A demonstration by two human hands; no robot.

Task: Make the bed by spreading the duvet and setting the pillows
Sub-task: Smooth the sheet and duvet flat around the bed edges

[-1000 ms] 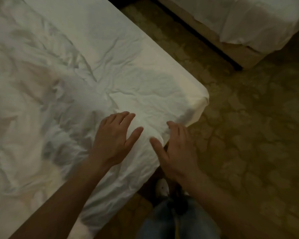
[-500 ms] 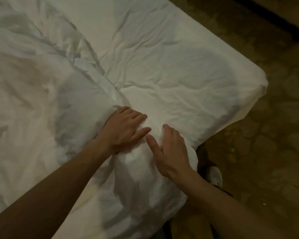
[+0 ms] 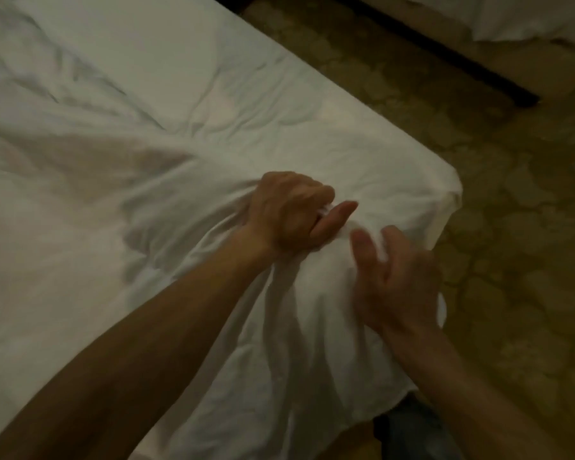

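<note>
A rumpled white duvet (image 3: 90, 234) covers the bed (image 3: 447, 207) and hangs over its near edge. My left hand (image 3: 287, 214) grips a bunched fold of the duvet near the bed's right corner, fingers curled into the fabric, thumb pointing right. My right hand (image 3: 395, 280) lies just to the right, fingers spread and lightly bent, pressing on the duvet's puffed edge. It is motion-blurred. No pillow is in view.
A patterned brownish carpet (image 3: 512, 260) lies right of the bed. A second bed (image 3: 528, 24) with white bedding and a dark base strip stands at the top right. My jeans-clad leg (image 3: 412, 433) shows at the bottom edge.
My left hand went from lying flat on the duvet to gripping a bunch of it. The duvet has been drawn toward the bed's right corner. My right hand stays pressed beside it.
</note>
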